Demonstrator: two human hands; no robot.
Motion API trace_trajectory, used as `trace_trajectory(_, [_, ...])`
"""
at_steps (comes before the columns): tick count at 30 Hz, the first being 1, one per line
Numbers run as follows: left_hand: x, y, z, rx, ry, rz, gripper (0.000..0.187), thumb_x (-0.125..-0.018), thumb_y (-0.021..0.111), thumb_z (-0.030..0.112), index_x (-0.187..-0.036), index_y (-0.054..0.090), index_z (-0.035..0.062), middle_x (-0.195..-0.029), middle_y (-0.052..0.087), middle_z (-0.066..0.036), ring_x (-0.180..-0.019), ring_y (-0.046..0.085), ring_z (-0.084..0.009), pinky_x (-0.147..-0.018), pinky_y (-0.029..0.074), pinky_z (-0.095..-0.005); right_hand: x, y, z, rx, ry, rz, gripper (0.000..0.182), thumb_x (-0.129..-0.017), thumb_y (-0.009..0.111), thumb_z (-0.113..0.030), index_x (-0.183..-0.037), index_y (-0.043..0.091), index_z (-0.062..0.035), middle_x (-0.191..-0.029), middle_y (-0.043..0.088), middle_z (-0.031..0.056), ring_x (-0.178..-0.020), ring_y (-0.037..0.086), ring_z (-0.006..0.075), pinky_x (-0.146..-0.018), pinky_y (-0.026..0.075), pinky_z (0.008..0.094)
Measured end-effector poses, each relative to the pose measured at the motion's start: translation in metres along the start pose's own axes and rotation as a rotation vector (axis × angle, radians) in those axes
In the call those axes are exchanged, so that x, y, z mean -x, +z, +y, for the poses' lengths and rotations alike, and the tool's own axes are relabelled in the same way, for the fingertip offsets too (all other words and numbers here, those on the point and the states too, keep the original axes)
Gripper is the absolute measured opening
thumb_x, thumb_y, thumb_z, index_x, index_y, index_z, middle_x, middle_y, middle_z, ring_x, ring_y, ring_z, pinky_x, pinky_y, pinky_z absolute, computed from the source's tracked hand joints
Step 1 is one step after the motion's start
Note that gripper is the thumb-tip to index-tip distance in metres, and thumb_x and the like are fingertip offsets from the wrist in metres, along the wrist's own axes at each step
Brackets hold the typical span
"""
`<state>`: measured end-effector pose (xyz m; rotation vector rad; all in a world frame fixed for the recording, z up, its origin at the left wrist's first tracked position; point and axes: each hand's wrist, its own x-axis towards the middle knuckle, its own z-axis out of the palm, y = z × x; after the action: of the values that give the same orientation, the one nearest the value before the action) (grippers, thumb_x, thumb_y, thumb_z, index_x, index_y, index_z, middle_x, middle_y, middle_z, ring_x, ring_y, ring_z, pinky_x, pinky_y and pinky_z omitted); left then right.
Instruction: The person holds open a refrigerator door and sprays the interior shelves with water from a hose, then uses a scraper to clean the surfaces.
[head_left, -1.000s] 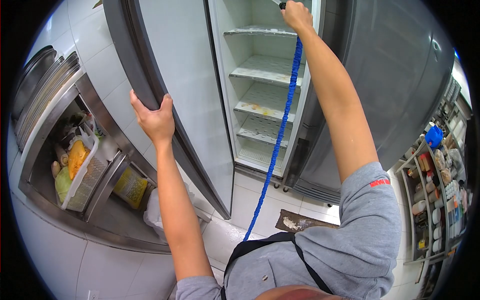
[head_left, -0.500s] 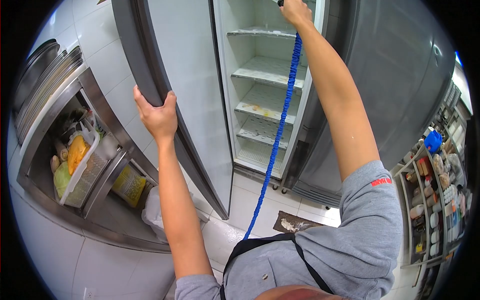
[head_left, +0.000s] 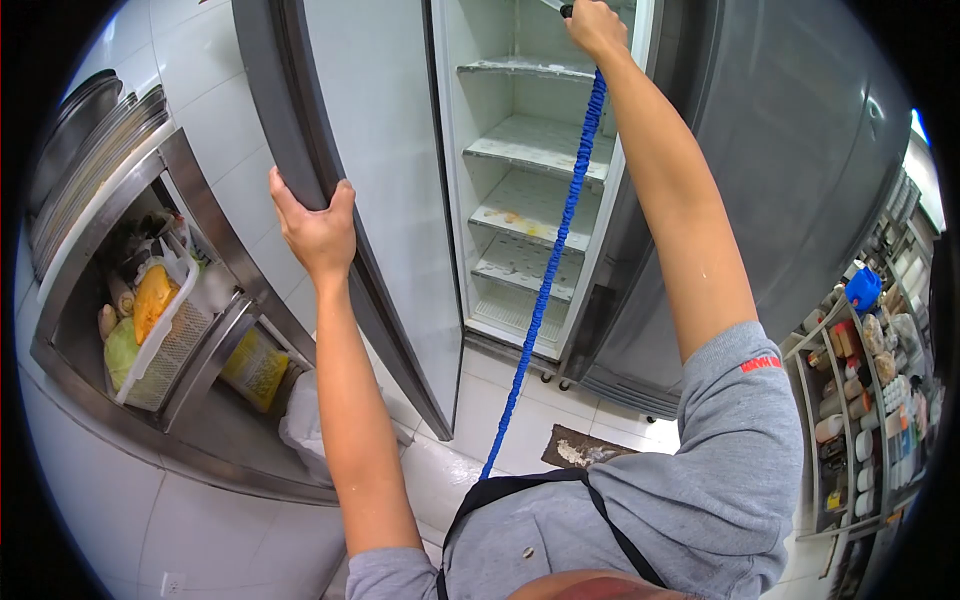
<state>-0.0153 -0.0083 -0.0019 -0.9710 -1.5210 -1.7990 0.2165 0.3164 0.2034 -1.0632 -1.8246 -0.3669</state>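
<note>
My left hand [head_left: 318, 228] grips the outer edge of the open refrigerator door [head_left: 385, 150], thumb on one side and fingers on the other. At the top of the view my right hand [head_left: 597, 28] is closed around a black hose nozzle [head_left: 567, 11], pointed into the upper part of the refrigerator; most of the nozzle is hidden. From below that hand a crinkled blue hose [head_left: 556, 255] runs down past the refrigerator to my waist. Inside the refrigerator are several white shelves [head_left: 540, 145], with yellowish stains on a middle one [head_left: 515, 218].
On the left, a metal rack [head_left: 190, 160] holds stacked trays [head_left: 95, 165] and a white basket [head_left: 165, 345] of produce. A closed steel door [head_left: 790, 170] is at right, beyond it crowded shelves [head_left: 860, 400]. A dark mat [head_left: 585, 447] lies on the tiled floor.
The view has shifted very slightly. Both hands keep their places, the left on the door and the right on the hose nozzle.
</note>
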Motion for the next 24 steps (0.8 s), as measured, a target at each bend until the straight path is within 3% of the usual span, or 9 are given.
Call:
trace_trajectory(8, [0.000, 0.000, 0.000, 0.004, -0.008, 0.007, 0.084, -0.075, 0.078, 0.021, -0.147, 0.039, 0.0011, -0.131, 0.060, -0.023, -0.113, 0.064, -0.0387, -0.097, 0.052, -0.0441, -0.014, 0.008, 0.016, 0.018, 0.006, 0.024, 0.025, -0.090, 0.060, -0.016, -0.100, 0.074, 0.0023, -0.104, 0.073, 0.0253, -0.101, 0.071, 0.0413, -0.088, 0.056, 0.0496])
trace_trajectory(10, [0.001, 0.001, 0.001, 0.011, -0.029, -0.006, 0.084, -0.075, 0.078, 0.022, -0.147, 0.040, 0.0012, -0.131, 0.059, -0.023, -0.114, 0.063, -0.0394, -0.098, 0.051, -0.0444, -0.015, 0.006, 0.018, 0.152, -0.024, -0.070, 0.035, -0.094, 0.068, -0.033, -0.114, 0.070, -0.0042, -0.115, 0.071, 0.0224, -0.110, 0.068, 0.0430, -0.092, 0.055, 0.0536])
trace_trajectory(14, [0.001, 0.002, 0.002, -0.026, 0.001, 0.020, 0.085, -0.075, 0.078, 0.023, -0.147, 0.040, 0.0007, -0.132, 0.059, -0.024, -0.116, 0.063, -0.0397, -0.099, 0.051, -0.0448, -0.006, -0.007, 0.006, 0.125, -0.013, -0.107, 0.035, -0.094, 0.069, -0.031, -0.116, 0.070, -0.0033, -0.117, 0.071, 0.0228, -0.111, 0.067, 0.0431, -0.092, 0.055, 0.0530])
trace_trajectory(16, [0.003, 0.001, 0.005, -0.065, 0.004, 0.011, 0.083, -0.080, 0.078, 0.020, -0.148, 0.038, -0.0019, -0.128, 0.062, -0.024, -0.111, 0.066, -0.0348, -0.099, 0.051, -0.0412, -0.003, -0.009, 0.003, 0.133, 0.001, -0.128, 0.030, -0.094, 0.067, -0.025, -0.114, 0.073, -0.0051, -0.121, 0.071, 0.0197, -0.114, 0.068, 0.0405, -0.095, 0.055, 0.0513])
trace_trajectory(24, [0.003, 0.003, 0.004, -0.083, 0.046, 0.030, 0.083, -0.079, 0.078, 0.020, -0.148, 0.038, -0.0019, -0.129, 0.061, -0.025, -0.114, 0.064, -0.0361, -0.100, 0.050, -0.0419, 0.007, -0.006, 0.005, 0.118, -0.011, -0.123, 0.029, -0.094, 0.066, -0.026, -0.113, 0.073, -0.0055, -0.120, 0.071, 0.0203, -0.112, 0.068, 0.0417, -0.094, 0.055, 0.0519])
